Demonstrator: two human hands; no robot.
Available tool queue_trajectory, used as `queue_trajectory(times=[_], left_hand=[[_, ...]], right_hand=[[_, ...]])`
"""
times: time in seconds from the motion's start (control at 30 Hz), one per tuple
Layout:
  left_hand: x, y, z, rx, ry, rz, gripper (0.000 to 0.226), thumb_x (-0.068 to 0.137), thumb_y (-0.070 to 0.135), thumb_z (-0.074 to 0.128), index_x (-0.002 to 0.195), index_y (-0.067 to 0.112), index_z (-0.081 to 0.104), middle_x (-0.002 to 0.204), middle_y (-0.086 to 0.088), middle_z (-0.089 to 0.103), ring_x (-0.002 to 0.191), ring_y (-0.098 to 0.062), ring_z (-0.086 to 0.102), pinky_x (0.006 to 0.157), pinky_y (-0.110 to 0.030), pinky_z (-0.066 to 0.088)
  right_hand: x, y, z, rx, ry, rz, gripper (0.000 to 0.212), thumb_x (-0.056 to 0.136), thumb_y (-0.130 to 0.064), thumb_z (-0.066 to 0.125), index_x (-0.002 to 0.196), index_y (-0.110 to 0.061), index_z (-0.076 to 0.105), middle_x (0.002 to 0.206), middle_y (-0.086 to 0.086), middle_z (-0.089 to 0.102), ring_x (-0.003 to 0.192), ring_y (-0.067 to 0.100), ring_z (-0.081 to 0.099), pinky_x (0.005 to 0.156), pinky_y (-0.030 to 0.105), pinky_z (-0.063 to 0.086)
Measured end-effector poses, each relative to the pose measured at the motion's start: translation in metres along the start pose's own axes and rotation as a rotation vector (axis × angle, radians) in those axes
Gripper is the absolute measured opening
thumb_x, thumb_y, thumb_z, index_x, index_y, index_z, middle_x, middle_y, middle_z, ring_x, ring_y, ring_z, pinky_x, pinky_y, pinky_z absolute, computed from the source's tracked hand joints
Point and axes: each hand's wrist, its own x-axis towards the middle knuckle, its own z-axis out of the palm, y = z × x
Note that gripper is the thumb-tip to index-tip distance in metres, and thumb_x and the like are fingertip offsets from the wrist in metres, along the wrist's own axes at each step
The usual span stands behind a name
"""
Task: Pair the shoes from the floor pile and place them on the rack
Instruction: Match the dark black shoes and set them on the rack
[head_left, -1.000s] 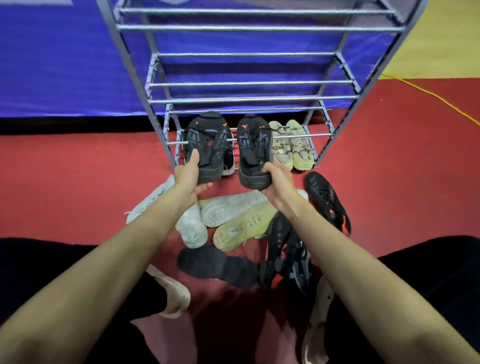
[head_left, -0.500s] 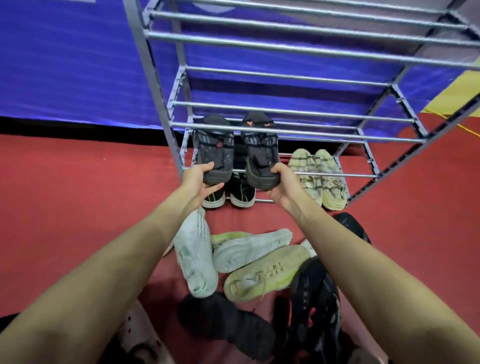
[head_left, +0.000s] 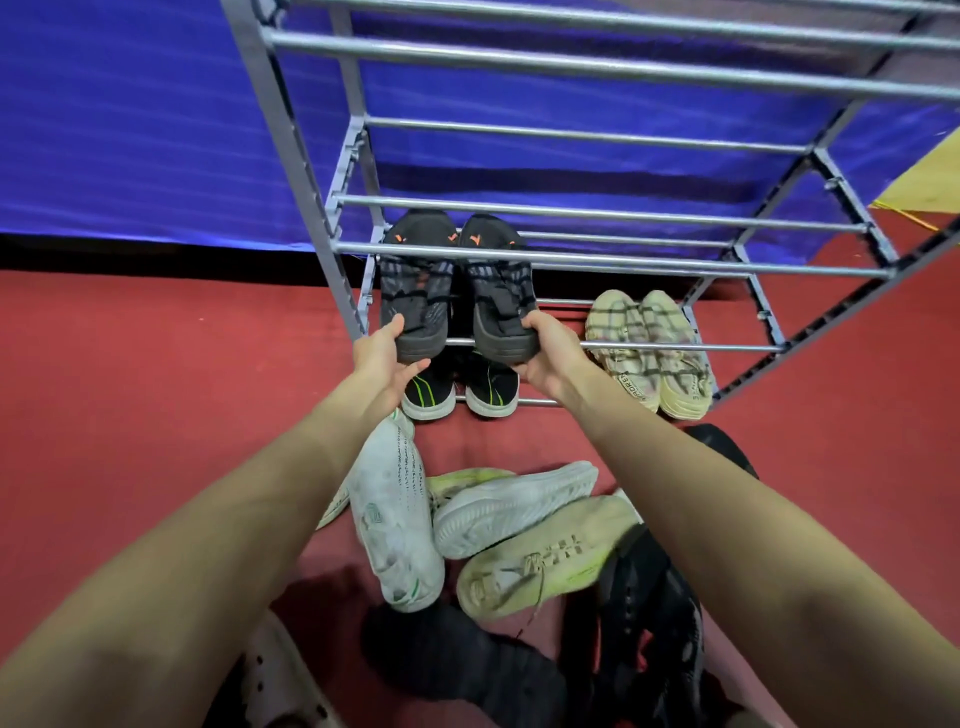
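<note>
My left hand (head_left: 383, 358) grips the heel of one black shoe with orange marks (head_left: 415, 291). Its twin (head_left: 498, 291) is held at the heel by my right hand (head_left: 550, 358). Both shoes point toes-first into the grey metal rack (head_left: 613, 260), side by side on the second shelf from the floor, at its left end. Below them on the bottom shelf stand a black pair with green stripes (head_left: 460, 389) and a beige pair (head_left: 652, 348). The floor pile (head_left: 493, 525) in front holds white, pale yellow-green and black shoes.
The rack's upper shelves (head_left: 597, 62) are bare bars. A blue cloth wall (head_left: 130, 130) hangs behind it. Red floor (head_left: 156, 374) stretches left and right of the pile. A white perforated shoe (head_left: 280, 680) lies by my left forearm.
Both hands have carried the black pair up from the bottom shelf level and pushed it further into the second shelf. The view has moved closer to the rack.
</note>
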Motion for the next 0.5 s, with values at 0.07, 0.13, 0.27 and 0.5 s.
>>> queue_trajectory(times=[0.07,0.13,0.27,0.5], left_hand=[[-0.001,-0.002,-0.003,0.000,0.030,0.013,0.046,0.092,0.017,0.059,0.134,0.002,0.045,0.140,-0.016,0.050,0.122,-0.035,0.055,0.063,-0.037,0.054],[-0.002,-0.005,-0.006,-0.012,0.040,0.012,0.048,0.091,0.014,0.060,0.134,0.002,0.043,0.140,-0.018,0.049,0.114,-0.037,0.060,0.067,-0.038,0.055],[0.000,-0.012,-0.011,-0.011,0.025,-0.013,0.047,0.090,0.008,0.058,0.134,0.000,0.044,0.138,-0.020,0.050,0.098,-0.035,0.062,0.083,-0.040,0.055],[-0.002,-0.006,-0.015,-0.005,-0.045,-0.060,0.043,0.093,-0.002,0.051,0.133,-0.006,0.039,0.107,-0.023,0.057,0.104,-0.049,0.060,0.084,-0.039,0.055]], right_hand=[[-0.002,0.003,-0.001,-0.019,0.014,-0.004,0.028,0.088,0.001,0.041,0.112,-0.004,0.056,0.113,0.020,0.063,0.093,0.029,0.064,0.081,0.041,0.056],[-0.003,0.006,-0.003,-0.025,0.046,-0.011,0.029,0.091,0.000,0.044,0.117,0.003,0.056,0.115,0.023,0.064,0.090,0.029,0.066,0.076,0.040,0.058],[-0.007,0.014,-0.008,-0.081,0.086,-0.006,0.035,0.092,-0.007,0.053,0.124,0.006,0.050,0.110,0.021,0.065,0.089,0.030,0.067,0.071,0.037,0.059],[-0.011,0.017,-0.011,-0.156,0.168,-0.069,0.024,0.093,0.001,0.051,0.071,-0.003,0.042,0.108,0.026,0.062,0.099,0.037,0.065,0.081,0.038,0.056]])
